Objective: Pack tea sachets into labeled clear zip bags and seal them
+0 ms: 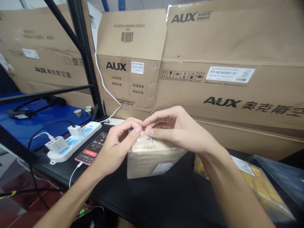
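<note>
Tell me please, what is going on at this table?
A person's left hand and right hand meet at the top edge of a clear-wrapped pack, pinching it there. The pack rests on the black table. A phone showing a timer lies beside the power strip.

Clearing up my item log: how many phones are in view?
2: a pink phone, screen up, beside the power strip; a white phone, camera side up, beyond the left hand. More could be hidden.

Phone [93, 148] left of package [144, 163] on table [166, 199]; bag [263, 186] right; cartons [185, 44] behind.
</note>
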A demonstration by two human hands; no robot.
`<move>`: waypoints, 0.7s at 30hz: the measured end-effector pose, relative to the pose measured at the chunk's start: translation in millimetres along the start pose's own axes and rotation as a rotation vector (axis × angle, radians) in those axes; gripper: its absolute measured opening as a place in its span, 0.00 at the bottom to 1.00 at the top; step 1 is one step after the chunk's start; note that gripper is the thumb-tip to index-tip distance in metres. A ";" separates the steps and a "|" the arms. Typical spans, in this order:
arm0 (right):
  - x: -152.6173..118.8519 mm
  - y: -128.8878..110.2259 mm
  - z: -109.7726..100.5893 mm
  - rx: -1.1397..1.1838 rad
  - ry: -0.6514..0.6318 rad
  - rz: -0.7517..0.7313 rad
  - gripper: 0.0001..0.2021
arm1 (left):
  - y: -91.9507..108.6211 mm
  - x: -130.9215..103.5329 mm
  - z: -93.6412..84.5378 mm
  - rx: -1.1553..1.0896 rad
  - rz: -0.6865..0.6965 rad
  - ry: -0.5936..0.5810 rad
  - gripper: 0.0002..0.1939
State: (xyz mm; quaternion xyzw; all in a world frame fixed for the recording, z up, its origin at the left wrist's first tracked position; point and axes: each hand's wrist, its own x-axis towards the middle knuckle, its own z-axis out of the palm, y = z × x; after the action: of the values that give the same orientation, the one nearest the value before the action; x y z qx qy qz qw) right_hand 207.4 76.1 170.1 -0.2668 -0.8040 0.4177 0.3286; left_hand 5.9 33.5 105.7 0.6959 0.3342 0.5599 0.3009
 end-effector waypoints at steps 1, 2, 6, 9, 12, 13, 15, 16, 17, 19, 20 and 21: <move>0.4 0.2 -0.1 -0.006 0.005 -0.005 0.08 | 0.0 0.2 0.2 0.002 -0.005 0.006 0.14; 0.7 0.4 -0.2 -0.010 0.010 -0.011 0.07 | -0.1 0.4 0.3 -0.005 -0.012 0.009 0.14; 1.2 1.1 0.4 -0.021 0.008 -0.027 0.06 | 0.9 1.5 0.7 -0.058 -0.049 -0.003 0.14; 0.8 1.4 1.3 -0.017 0.003 -0.033 0.07 | 4.0 1.3 1.3 -0.045 -0.078 -0.004 0.14; 0.1 1.0 2.3 -0.006 0.017 -0.035 0.08 | 6.2 -0.7 1.2 -0.007 -0.097 0.010 0.12; -0.2 0.7 2.8 -0.005 0.024 -0.031 0.08 | 6.3 -1.5 1.0 0.001 -0.109 0.020 0.10; -0.7 0.2 3.9 -0.014 0.037 -0.024 0.08 | 5.3 -2.3 0.4 0.004 -0.138 0.036 0.08; -0.7 0.2 4.3 -0.026 0.043 -0.024 0.08 | 4.6 -2.2 0.3 0.002 -0.152 0.046 0.08; -0.7 0.4 4.6 -0.040 0.052 -0.028 0.08 | 3.9 -1.7 0.3 -0.001 -0.163 0.059 0.07; -0.4 1.4 4.3 -0.070 0.071 -0.042 0.07 | 3.1 0.5 1.3 -0.014 -0.171 0.091 0.05; -0.4 2.0 3.7 -0.083 0.080 -0.053 0.06 | 3.0 1.8 2.3 -0.031 -0.176 0.111 0.04; -0.5 2.6 2.9 -0.099 0.083 -0.072 0.05 | 2.7 3.0 3.7 -0.055 -0.186 0.133 0.03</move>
State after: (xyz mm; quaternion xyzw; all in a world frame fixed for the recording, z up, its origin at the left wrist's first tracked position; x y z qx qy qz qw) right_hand 206.0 75.7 166.5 -0.2706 -0.8186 0.3537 0.3628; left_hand 10.3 34.1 108.9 0.6148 0.4010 0.5834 0.3477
